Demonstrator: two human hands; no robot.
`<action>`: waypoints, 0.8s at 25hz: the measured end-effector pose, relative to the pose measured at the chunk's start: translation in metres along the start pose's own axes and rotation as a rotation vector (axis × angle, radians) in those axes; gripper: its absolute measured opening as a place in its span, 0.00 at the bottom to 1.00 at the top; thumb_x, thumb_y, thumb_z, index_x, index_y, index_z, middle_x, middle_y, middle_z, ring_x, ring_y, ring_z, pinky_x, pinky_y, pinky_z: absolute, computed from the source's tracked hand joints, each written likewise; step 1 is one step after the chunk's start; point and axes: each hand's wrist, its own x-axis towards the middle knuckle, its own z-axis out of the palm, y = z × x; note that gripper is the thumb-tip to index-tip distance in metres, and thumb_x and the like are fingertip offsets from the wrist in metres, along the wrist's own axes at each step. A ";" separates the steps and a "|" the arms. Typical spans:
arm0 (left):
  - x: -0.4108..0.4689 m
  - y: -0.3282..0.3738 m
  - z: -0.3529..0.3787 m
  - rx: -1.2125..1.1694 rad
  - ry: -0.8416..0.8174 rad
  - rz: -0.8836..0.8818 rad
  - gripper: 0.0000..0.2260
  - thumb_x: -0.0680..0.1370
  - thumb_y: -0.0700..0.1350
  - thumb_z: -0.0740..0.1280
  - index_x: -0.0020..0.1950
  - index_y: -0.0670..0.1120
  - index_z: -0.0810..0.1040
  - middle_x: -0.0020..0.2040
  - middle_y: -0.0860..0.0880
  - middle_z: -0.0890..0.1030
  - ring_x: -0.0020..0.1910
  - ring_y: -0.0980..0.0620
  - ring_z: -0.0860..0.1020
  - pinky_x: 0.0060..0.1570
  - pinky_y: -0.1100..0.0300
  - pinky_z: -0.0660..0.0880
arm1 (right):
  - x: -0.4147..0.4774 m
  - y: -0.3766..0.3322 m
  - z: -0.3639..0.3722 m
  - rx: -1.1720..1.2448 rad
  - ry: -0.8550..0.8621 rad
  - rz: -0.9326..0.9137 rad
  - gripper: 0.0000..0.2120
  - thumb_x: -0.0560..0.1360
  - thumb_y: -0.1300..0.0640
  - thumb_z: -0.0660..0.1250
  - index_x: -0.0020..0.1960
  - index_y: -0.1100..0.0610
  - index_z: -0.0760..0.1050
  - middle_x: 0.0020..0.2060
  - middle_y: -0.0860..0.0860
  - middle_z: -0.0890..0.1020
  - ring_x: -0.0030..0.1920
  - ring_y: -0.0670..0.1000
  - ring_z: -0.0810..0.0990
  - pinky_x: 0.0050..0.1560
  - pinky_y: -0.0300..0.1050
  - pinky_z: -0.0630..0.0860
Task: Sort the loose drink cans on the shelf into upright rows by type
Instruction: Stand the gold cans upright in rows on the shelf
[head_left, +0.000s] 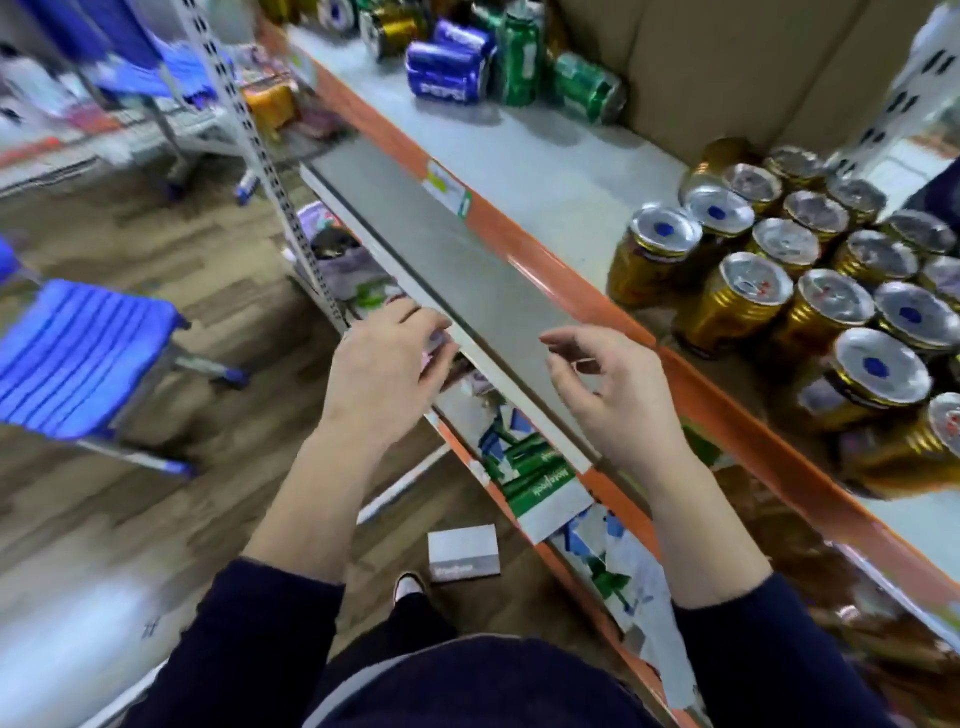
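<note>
While the left hand (384, 374) and right hand (613, 395) hover before the shelf (519, 171), I see their fingers loosely curled, holding nothing. Gold cans (779, 291) stand upright in rows at the right. Blue cans (452, 67) and green cans (587, 93) sit jumbled at the far end.

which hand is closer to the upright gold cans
Right. The right hand hovers over the grey lower shelf, left of the gold cans; the left hand is farther left, at that shelf's outer edge.
</note>
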 end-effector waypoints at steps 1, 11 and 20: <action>0.007 -0.026 -0.010 -0.002 -0.005 -0.014 0.08 0.77 0.45 0.67 0.53 0.43 0.81 0.50 0.44 0.80 0.50 0.42 0.79 0.49 0.47 0.75 | 0.018 -0.011 0.019 0.016 0.006 -0.020 0.10 0.76 0.61 0.67 0.57 0.57 0.80 0.49 0.48 0.82 0.49 0.47 0.80 0.53 0.48 0.79; 0.099 -0.169 -0.046 -0.053 0.020 -0.043 0.10 0.78 0.46 0.67 0.57 0.45 0.80 0.53 0.49 0.80 0.52 0.48 0.78 0.52 0.53 0.74 | 0.162 -0.051 0.117 0.048 0.057 0.003 0.10 0.76 0.61 0.68 0.56 0.56 0.80 0.48 0.45 0.81 0.49 0.47 0.80 0.53 0.49 0.79; 0.244 -0.246 -0.033 -0.072 -0.008 -0.035 0.12 0.78 0.48 0.66 0.59 0.46 0.78 0.52 0.49 0.79 0.49 0.48 0.78 0.52 0.52 0.74 | 0.325 -0.032 0.168 0.075 0.100 -0.018 0.11 0.75 0.61 0.67 0.57 0.56 0.79 0.48 0.45 0.79 0.49 0.46 0.80 0.53 0.40 0.76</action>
